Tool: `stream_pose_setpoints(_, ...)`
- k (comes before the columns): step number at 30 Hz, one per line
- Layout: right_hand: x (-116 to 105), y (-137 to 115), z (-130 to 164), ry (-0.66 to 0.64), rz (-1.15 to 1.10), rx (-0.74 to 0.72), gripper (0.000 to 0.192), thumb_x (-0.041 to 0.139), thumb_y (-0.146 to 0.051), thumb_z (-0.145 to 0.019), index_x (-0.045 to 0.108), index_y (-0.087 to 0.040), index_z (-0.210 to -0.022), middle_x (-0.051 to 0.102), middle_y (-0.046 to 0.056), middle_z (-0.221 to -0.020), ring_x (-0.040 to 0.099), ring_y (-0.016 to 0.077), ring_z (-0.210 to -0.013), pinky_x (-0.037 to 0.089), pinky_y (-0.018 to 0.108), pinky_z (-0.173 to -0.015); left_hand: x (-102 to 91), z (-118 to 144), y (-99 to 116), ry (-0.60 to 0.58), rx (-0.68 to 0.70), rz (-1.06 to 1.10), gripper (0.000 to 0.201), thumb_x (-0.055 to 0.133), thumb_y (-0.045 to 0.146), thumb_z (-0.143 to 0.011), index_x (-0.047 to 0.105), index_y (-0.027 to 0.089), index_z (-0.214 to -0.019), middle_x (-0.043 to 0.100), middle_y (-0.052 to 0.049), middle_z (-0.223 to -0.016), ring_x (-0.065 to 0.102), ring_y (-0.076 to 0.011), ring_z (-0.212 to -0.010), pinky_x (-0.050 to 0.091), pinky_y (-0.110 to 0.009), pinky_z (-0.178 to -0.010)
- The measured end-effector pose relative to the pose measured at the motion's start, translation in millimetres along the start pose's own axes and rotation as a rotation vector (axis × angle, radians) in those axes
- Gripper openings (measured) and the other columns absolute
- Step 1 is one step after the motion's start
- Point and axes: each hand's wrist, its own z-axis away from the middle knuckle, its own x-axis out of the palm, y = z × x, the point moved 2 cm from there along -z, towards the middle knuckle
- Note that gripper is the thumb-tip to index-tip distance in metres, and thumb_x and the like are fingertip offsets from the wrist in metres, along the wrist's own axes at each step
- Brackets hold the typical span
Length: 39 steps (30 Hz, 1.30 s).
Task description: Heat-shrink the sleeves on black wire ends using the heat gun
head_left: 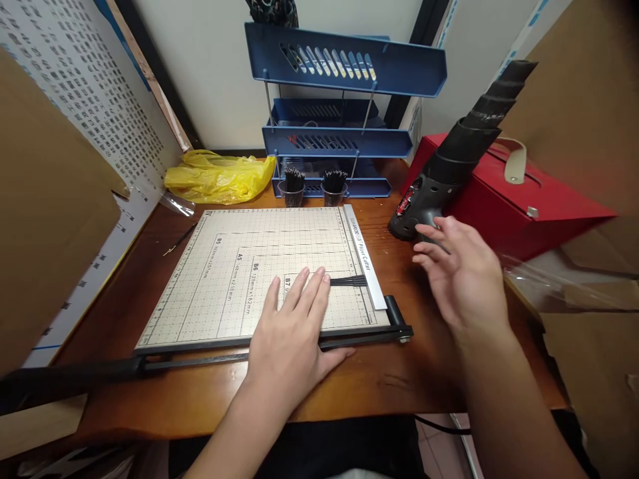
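Your left hand (289, 339) lies palm down across the near part of the paper cutter's board (200, 286), with its fingers stretched out and slightly spread. It is opened out flat rather than closed around anything. Its fingertips reach the bundle of thin black strands (348, 281); you can't tell how much of the bundle, if any, lies beneath them. The bundle rests on the right side of the board, running from those fingertips to the edge of the white strip (364, 256). Your left thumb points right, near the black blade arm (200, 361), which lies along the board's near edge with its handle (74, 374) to the left.

Your right hand (462, 269) is raised to the right of the board, its fingers loosely bent and parted, with nothing seen in its grip. Its fingertips overlap the lower end of the black blower (449, 163) in view; you can't tell whether they touch it. The blower leans in front of the red box (549, 199).

Beyond the board, two clear cups (292, 198) (334, 198) of black strands stand before the blue rack (339, 143), with a yellow bag (219, 176) to their left.
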Motion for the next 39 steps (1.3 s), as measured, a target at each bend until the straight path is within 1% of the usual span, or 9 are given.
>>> stream_pose_setpoints(2,8.7,-1.0,-10.4,-0.116,-0.331,0.222,0.047,0.056,-0.067,-0.088,0.065,-0.022,-0.093,0.069,0.009,-0.102,0.061,0.0176,-0.075,0.057,0.035,-0.063,0.1,0.2,0.0,-0.005,-0.001,-0.001,0.095,0.063,0.069,-0.087,0.039,0.009,-0.157,0.037,-0.012,-0.163,0.039,-0.0378,-0.150,0.033,-0.065,-0.121)
stream_pose_setpoints(7,32.9,4.7,-50.8,-0.337,-0.724,0.267,0.068,0.046,-0.078,-0.087,0.066,-0.018,-0.111,0.066,0.016,-0.110,0.062,0.0226,-0.089,0.053,0.031,-0.048,0.9,0.8,0.4,-0.003,0.000,-0.017,0.095,0.060,0.071,-0.089,0.039,0.008,-0.156,0.036,-0.011,-0.164,0.039,-0.0363,-0.151,0.033,-0.065,-0.121)
stream_pose_setpoints(11,48.8,4.6,-71.8,-0.134,-1.413,0.590,0.079,0.062,-0.064,-0.085,0.046,-0.018,-0.147,0.061,0.018,-0.130,0.063,0.0172,-0.079,0.049,0.027,-0.039,-0.3,0.7,0.9,0.004,0.004,-0.020,0.096,0.061,0.071,-0.088,0.038,0.008,-0.156,0.036,-0.011,-0.164,0.039,-0.0362,-0.150,0.034,-0.065,-0.120)
stream_pose_setpoints(15,58.0,-13.6,-79.4,0.018,-1.993,0.937,0.084,0.081,-0.041,-0.077,0.046,-0.025,-0.152,0.058,0.014,-0.142,0.067,0.0145,-0.079,0.048,0.025,-0.042,-0.8,0.6,0.3,0.001,0.008,-0.026,0.094,0.060,0.070,-0.089,0.038,0.008,-0.157,0.035,-0.010,-0.164,0.039,-0.0355,-0.151,0.034,-0.064,-0.120)
stream_pose_setpoints(23,63.3,-17.1,-96.6,0.186,-2.355,1.204,0.065,0.085,-0.025,-0.072,0.065,-0.020,-0.133,0.066,0.011,-0.135,0.073,0.0175,-0.090,0.054,0.027,-0.044,-0.6,-0.2,0.9,-0.003,0.008,-0.038,0.092,0.058,0.069,-0.091,0.038,0.009,-0.157,0.035,-0.009,-0.165,0.039,-0.0348,-0.151,0.033,-0.061,-0.121)
stream_pose_setpoints(26,64.5,-17.6,-91.8,0.086,-2.289,1.131,0.061,0.083,-0.025,-0.073,0.066,-0.027,-0.132,0.069,0.006,-0.130,0.070,0.0158,-0.080,0.047,0.027,-0.037,-1.3,-0.1,1.2,-0.007,0.006,-0.037,0.093,0.059,0.070,-0.090,0.038,0.009,-0.157,0.036,-0.009,-0.164,0.039,-0.0350,-0.150,0.034,-0.062,-0.120)
stream_pose_setpoints(31,83.3,-31.4,-64.8,-0.002,-1.723,0.803,0.070,0.064,-0.055,-0.090,0.048,-0.023,-0.150,0.065,0.012,-0.130,0.062,0.0132,-0.065,0.048,0.028,-0.035,-0.8,-0.5,0.6,-0.013,0.003,-0.041,0.092,0.056,0.071,-0.091,0.037,0.009,-0.157,0.034,-0.009,-0.165,0.038,-0.0346,-0.151,0.032,-0.061,-0.121)
stream_pose_setpoints(35,102.5,-50.1,-39.5,-0.215,-1.108,0.426,0.065,0.041,-0.067,-0.095,0.050,-0.023,-0.142,0.068,0.010,-0.112,0.068,0.0176,-0.081,0.057,0.030,-0.050,-1.2,0.3,0.9,-0.014,0.001,-0.040,0.093,0.057,0.071,-0.091,0.037,0.009,-0.157,0.034,-0.010,-0.165,0.037,-0.0346,-0.151,0.031,-0.061,-0.122)
stream_pose_setpoints(39,110.1,-64.6,-15.2,-0.233,-0.659,0.105,0.061,0.026,-0.066,-0.098,0.056,-0.026,-0.133,0.067,0.009,-0.113,0.070,0.0237,-0.103,0.064,0.038,-0.071,-1.8,1.4,1.0,-0.025,-0.008,-0.029,0.094,0.058,0.071,-0.089,0.038,0.009,-0.157,0.035,-0.010,-0.165,0.037,-0.0345,-0.151,0.031,-0.060,-0.122)
